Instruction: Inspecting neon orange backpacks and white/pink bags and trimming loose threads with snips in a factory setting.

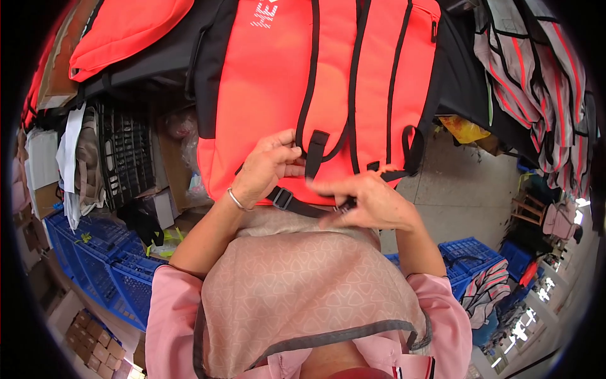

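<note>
Centrally, orange backpack [278, 95], white label [265, 12]

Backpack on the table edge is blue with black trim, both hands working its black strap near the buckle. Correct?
Not quite. The backpack is bright orange-red with black trim, not blue; only the crates on the floor are blue. The head view shows it. The left hand and right hand do work the black strap near the buckle.

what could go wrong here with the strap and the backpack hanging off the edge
The backpack hangs over the table edge toward the person, so a tug on the strap might drag it off. The right hand is blurred mid-motion near the buckle, so the strap could slip or twist. The left hand pins only the lower edge.
</note>
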A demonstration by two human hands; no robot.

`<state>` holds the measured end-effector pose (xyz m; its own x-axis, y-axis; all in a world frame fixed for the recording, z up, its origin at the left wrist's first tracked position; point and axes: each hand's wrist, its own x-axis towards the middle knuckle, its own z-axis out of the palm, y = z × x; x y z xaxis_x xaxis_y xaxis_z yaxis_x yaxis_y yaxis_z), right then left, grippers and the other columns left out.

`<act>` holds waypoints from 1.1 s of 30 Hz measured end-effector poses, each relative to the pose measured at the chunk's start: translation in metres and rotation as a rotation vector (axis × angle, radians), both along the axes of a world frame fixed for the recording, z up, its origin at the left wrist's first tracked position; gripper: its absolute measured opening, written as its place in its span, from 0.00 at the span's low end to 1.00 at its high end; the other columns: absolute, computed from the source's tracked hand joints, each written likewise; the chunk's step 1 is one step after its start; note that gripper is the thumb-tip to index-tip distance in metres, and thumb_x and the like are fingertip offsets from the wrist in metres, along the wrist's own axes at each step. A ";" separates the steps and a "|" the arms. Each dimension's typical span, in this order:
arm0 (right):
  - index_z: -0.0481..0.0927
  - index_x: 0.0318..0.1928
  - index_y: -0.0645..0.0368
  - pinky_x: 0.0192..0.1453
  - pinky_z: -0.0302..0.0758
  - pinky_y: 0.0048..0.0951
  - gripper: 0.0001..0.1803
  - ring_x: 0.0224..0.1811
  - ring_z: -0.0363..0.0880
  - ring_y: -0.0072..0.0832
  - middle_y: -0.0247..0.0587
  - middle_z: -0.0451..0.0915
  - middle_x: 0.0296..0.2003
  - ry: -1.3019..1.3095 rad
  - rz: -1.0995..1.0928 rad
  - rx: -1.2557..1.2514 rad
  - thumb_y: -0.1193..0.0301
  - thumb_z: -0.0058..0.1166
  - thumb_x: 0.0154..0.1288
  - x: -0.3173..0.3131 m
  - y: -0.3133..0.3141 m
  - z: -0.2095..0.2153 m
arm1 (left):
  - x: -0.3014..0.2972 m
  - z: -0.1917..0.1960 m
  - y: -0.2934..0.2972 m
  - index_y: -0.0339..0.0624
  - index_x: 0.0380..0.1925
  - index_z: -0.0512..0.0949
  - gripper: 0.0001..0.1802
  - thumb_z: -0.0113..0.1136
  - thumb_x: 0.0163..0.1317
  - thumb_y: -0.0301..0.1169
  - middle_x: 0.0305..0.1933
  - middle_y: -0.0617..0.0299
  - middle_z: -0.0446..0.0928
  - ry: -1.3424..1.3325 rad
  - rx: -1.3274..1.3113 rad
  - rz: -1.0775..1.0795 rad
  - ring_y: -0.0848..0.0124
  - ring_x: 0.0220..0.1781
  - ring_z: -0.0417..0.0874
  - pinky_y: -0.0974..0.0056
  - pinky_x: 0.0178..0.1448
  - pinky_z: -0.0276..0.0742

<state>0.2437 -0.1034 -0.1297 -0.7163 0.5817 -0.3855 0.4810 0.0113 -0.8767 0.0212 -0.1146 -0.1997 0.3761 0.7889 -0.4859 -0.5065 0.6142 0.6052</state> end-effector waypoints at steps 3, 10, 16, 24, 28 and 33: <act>0.86 0.49 0.59 0.31 0.68 0.19 0.26 0.23 0.68 0.13 0.25 0.72 0.19 0.277 -0.079 -0.222 0.75 0.75 0.45 0.023 0.000 -0.005 | -0.001 0.011 0.006 0.38 0.59 0.71 0.20 0.56 0.68 0.29 0.51 0.61 0.80 -0.061 -0.062 -0.014 0.74 0.43 0.83 0.66 0.49 0.82; 0.85 0.42 0.64 0.32 0.65 0.15 0.08 0.26 0.69 0.10 0.23 0.76 0.26 0.230 -0.881 0.127 0.79 0.62 0.62 0.060 0.026 0.000 | 0.001 0.037 -0.001 0.32 0.57 0.68 0.23 0.59 0.64 0.26 0.46 0.56 0.80 0.874 0.502 -0.261 0.71 0.47 0.81 0.64 0.49 0.77; 0.85 0.40 0.64 0.37 0.67 0.14 0.08 0.31 0.70 0.09 0.22 0.78 0.30 0.265 -1.157 0.261 0.72 0.64 0.65 0.107 0.044 -0.005 | -0.053 0.066 -0.016 0.31 0.52 0.72 0.21 0.62 0.61 0.28 0.43 0.48 0.81 0.538 0.354 -0.266 0.68 0.42 0.85 0.62 0.43 0.78; 0.75 0.59 0.64 0.46 0.74 0.23 0.23 0.41 0.78 0.21 0.39 0.82 0.40 0.112 -1.224 0.392 0.70 0.59 0.65 0.112 0.104 -0.021 | -0.054 0.116 0.064 0.34 0.43 0.79 0.14 0.68 0.56 0.23 0.33 0.52 0.81 1.517 0.931 0.172 0.60 0.34 0.84 0.61 0.43 0.79; 0.74 0.60 0.65 0.56 0.75 0.36 0.26 0.51 0.82 0.45 0.58 0.82 0.47 -0.140 -1.174 0.723 0.66 0.54 0.63 0.138 0.162 -0.043 | 0.002 0.112 0.135 0.38 0.44 0.79 0.14 0.66 0.58 0.25 0.46 0.52 0.81 1.472 1.411 0.101 0.55 0.53 0.81 0.58 0.57 0.76; 0.76 0.57 0.68 0.57 0.75 0.41 0.27 0.51 0.80 0.49 0.61 0.80 0.48 -0.349 -1.053 0.935 0.63 0.59 0.62 0.150 0.230 -0.071 | 0.046 0.071 0.210 0.44 0.57 0.75 0.25 0.66 0.61 0.37 0.63 0.52 0.73 1.530 1.566 -0.048 0.51 0.72 0.66 0.40 0.75 0.54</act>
<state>0.3933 0.1268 -0.2008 0.2434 0.9006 0.3602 0.8103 0.0154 -0.5858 0.0672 0.0952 -0.1288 0.4585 0.7357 0.4986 0.7097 -0.6407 0.2928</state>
